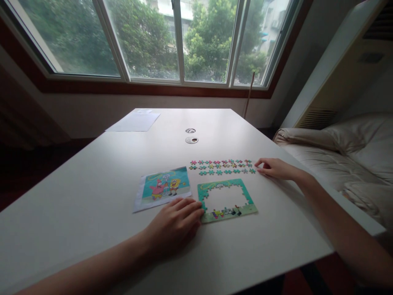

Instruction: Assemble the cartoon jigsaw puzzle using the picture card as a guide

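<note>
the left hand (175,224) is lying flat and released, steadying the puzzle frame (227,200) near the table's (92,196) front edge. the right hand (274,168) is pinching at the loose pieces (221,166) toward the right edge; a careless sweep could be scattering them.

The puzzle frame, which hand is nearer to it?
Left. The left hand rests flat with fingertips at the puzzle frame's left edge; the right hand lies farther back, beside the loose pieces.
</note>
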`<state>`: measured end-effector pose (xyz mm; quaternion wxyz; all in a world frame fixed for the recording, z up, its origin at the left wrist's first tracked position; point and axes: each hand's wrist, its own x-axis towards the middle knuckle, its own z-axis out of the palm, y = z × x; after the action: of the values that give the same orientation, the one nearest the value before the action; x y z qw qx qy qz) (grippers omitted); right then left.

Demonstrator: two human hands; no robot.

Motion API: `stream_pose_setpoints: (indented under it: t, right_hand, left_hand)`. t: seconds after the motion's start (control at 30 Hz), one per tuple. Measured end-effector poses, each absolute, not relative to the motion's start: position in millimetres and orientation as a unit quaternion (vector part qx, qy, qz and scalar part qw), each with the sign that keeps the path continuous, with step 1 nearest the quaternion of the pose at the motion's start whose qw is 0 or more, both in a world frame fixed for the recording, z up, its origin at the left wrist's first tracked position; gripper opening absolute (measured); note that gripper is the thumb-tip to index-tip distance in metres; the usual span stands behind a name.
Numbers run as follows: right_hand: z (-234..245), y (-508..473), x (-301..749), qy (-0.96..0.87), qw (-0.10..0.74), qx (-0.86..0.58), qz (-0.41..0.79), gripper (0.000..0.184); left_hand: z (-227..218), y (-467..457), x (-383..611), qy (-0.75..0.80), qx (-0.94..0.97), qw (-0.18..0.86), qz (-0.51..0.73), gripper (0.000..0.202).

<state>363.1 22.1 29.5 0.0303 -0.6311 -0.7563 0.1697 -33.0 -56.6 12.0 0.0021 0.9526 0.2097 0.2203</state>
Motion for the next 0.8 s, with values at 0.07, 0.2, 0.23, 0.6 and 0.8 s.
stream_pose_setpoints:
  t: [0.07,0.2,0.23,0.6,0.8]
  right_hand:
    - [29.9,21.9,362.9,-0.756,0.031,-0.632,0.169,0.041]
    - [30.0,22.4,363.7,-0.753,0.031,-0.634,0.173,0.040]
    - [30.2,22.4,363.8,-0.753,0.031,-0.634,0.174,0.040]
    - [30.9,18.8,350.9,-0.753,0.021,-0.651,0.096,0.031]
    - [31.6,15.7,344.0,-0.742,0.021,-0.670,0.008,0.025]
  left_hand:
    - [12.1,-56.6,-33.2,0.207,0.954,-0.002,0.217,0.026]
    - [12.2,-56.5,-33.4,0.208,0.955,0.003,0.212,0.025]
    - [12.1,-56.5,-33.5,0.210,0.955,0.004,0.212,0.025]
    - [14.5,-56.2,-32.8,0.206,0.956,-0.002,0.209,0.027]
    - [9.0,-55.6,-33.9,0.202,0.953,-0.004,0.227,0.028]
